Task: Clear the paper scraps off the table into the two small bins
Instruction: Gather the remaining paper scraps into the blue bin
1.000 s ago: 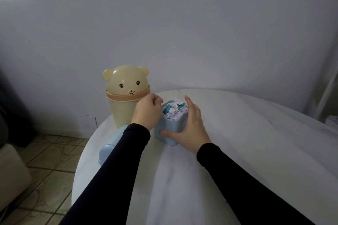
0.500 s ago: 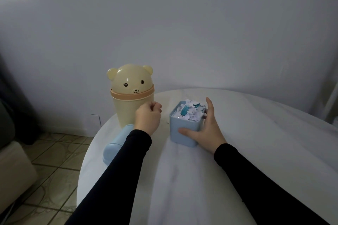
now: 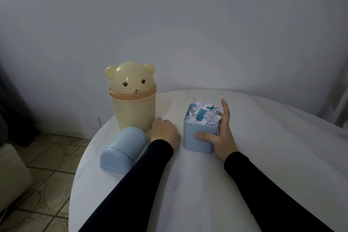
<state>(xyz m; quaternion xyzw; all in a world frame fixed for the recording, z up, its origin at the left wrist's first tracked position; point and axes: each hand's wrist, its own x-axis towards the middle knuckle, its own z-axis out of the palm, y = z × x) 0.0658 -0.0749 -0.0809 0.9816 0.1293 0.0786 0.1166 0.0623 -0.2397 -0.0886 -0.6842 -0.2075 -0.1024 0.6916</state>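
Far left: tiled floor (image 3: 47, 158) below the table edge, a pale cushion corner (image 3: 11, 173) at the frame border. On the round white table (image 3: 207, 194), near its left rim, a light-blue domed swing lid (image 3: 122, 150) lying on its side, detached from any bin. Just behind it, upright, a cream bear-faced bin (image 3: 133, 103) with its dome lid on and a peach band round the neck. Next, the left hand (image 3: 164, 133), knuckles up, fingers curled under, resting on the tablecloth between the bear bin and the blue bin, touching or almost touching the blue lid's far end; whether anything is pinched inside the curled fingers cannot be told. Black sleeve (image 3: 139, 181) running back from it to the bottom edge. Right of that, a square light-blue bin (image 3: 199, 137), open-topped, standing upright, heaped to the brim with paper scraps (image 3: 203, 115), mostly white with a few teal pieces on top. No loose scraps clearly visible on the cloth. Against that bin, the right hand (image 3: 223, 135): thumb pressed on the near face, fingers laid straight along the right wall and past the rim, steadying the bin rather than wrapped round it. Second black sleeve behind it. Further right, bare wrinkled tablecloth, grey wall (image 3: 207, 34) beyond.
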